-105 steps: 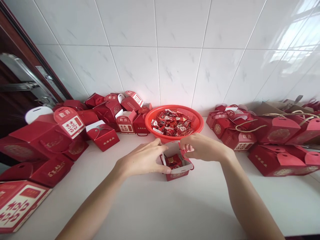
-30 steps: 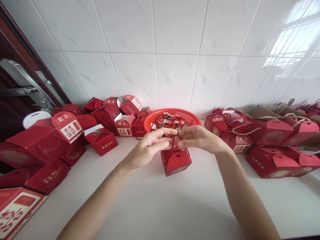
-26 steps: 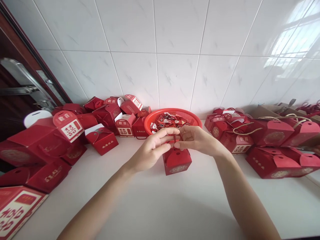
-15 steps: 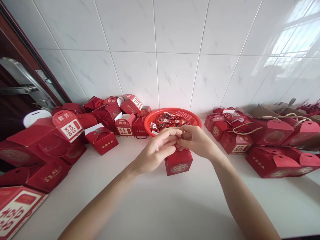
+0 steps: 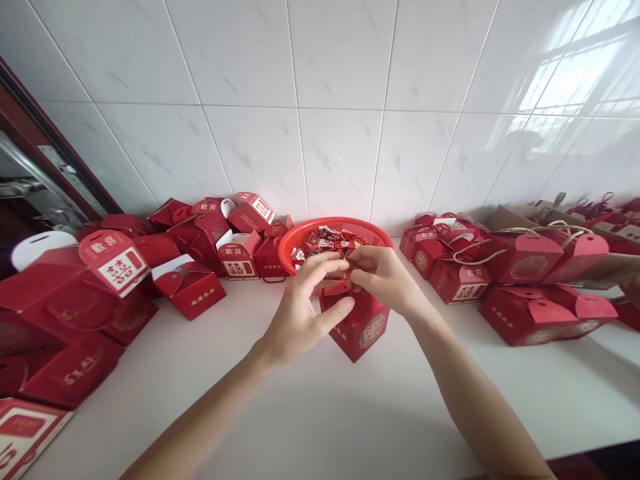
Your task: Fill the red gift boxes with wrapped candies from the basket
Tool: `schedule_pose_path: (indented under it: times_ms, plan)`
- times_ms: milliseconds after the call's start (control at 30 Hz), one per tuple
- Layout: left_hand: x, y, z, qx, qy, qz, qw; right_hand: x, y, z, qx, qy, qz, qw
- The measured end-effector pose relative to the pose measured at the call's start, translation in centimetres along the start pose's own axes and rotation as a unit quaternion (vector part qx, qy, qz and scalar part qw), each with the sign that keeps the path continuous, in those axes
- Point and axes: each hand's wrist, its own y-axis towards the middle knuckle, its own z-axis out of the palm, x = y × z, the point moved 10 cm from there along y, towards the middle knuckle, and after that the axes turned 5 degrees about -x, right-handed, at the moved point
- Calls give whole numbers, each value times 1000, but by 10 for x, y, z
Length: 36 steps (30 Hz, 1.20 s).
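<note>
In the middle of the counter a small red gift box (image 5: 357, 333) with gold print stands upright, one corner turned toward me. My left hand (image 5: 300, 307) is at its upper left, thumb apart from the curved fingers, with nothing visible between them. On the other side, my right hand (image 5: 383, 277) has thumb and fingers pinched together over the box's top. What they hold there is hidden. Just behind the hands sits a red plastic basket (image 5: 286, 252) containing wrapped sweets (image 5: 325, 240).
Several red gift boxes (image 5: 195, 293) are piled at the left, beside a dark door frame. More red boxes (image 5: 520, 317), some with rope handles, stand at the right. A white tiled wall (image 5: 340, 160) rises behind the white counter (image 5: 280, 427).
The red box has turned so a corner faces me. My left thumb and fingers have spread further apart. The whole view has shifted slightly to the right.
</note>
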Motion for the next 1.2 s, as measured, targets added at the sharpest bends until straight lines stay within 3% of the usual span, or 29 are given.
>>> schedule_pose_path:
  times_ms: [100, 267, 400, 533, 767, 867, 933, 1033, 1200]
  plan:
    - [4, 0, 1, -33, 119, 21, 992, 3, 0, -8, -23, -14, -8, 1000]
    - [32, -2, 23, 55, 116, -57, 990, 1, -1, -14, -3, -28, -5, 1000]
    - [33, -5, 32, 96, 108, -40, 989, -5, -6, -31, -16, -51, -4, 999]
    - [31, -7, 35, 115, 112, -22, 987, -9, -22, -70, -64, -67, 15, 996]
    - [39, -11, 44, 166, 136, -36, 976, -28, -71, -173, -220, -127, 75, 964]
    - [40, -13, 47, 176, 134, -34, 975, -52, -85, -212, -279, -170, 94, 941]
    - [40, -13, 47, 173, 135, -34, 975, -67, -98, -243, -357, -228, 109, 899]
    - [40, -12, 46, 167, 136, -36, 976, -85, -108, -267, -394, -246, 124, 877]
    - [42, -12, 47, 171, 130, -41, 976, -96, -116, -282, -416, -228, 123, 872]
